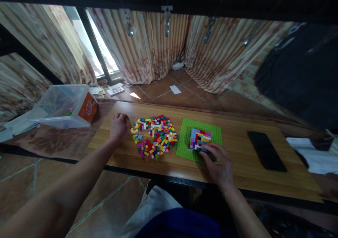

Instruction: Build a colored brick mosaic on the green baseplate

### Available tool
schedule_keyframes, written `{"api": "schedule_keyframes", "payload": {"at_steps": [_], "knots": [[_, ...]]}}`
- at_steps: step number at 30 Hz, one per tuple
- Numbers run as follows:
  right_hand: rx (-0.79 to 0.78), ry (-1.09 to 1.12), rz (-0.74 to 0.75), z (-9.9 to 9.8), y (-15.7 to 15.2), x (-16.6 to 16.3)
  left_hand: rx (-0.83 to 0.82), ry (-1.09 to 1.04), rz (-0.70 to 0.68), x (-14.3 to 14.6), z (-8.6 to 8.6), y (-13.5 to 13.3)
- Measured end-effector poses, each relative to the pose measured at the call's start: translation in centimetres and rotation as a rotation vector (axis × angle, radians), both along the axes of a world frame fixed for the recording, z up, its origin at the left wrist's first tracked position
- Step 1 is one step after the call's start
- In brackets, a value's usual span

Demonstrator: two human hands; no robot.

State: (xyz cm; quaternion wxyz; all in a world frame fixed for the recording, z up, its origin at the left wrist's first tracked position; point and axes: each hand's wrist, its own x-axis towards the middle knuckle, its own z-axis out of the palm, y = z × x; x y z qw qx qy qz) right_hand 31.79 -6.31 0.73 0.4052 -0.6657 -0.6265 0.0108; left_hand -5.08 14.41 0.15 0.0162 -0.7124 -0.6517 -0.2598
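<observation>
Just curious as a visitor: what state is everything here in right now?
Loose colourful plastic bricks: scattered in a flat pile.
Multicoloured brick block: assembled on the green baseplate.
Black phone: screen dark.
Clear plastic box: seems tipped sideways.
Left hand: curled beside the pile.
Right hand: fingertips on block.

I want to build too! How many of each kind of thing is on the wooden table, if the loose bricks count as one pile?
Brick pile: 1
Green baseplate: 1
Brick build: 1
Black phone: 1
Total: 4
</observation>
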Motion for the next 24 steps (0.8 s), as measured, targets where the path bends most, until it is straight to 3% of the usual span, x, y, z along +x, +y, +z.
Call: {"api": "schedule_keyframes", "payload": {"at_steps": [4,9,14,24], "knots": [[-0.043,-0.084,-0.047,0.7,0.3,0.6,-0.006,-0.003,-0.006,0.1,0.2,0.0],[-0.240,-0.208,0.111,1.4,3.0,1.4,-0.010,-0.019,-0.002,0.0,0.1,0.0],[-0.299,-0.245,0.216,1.2,4.5,2.1,-0.001,0.007,0.008,-0.2,-0.1,0.0],[-0.403,-0.380,0.002,0.4,0.2,4.8,-0.016,-0.018,0.005,-0.1,-0.3,-0.1]]}}
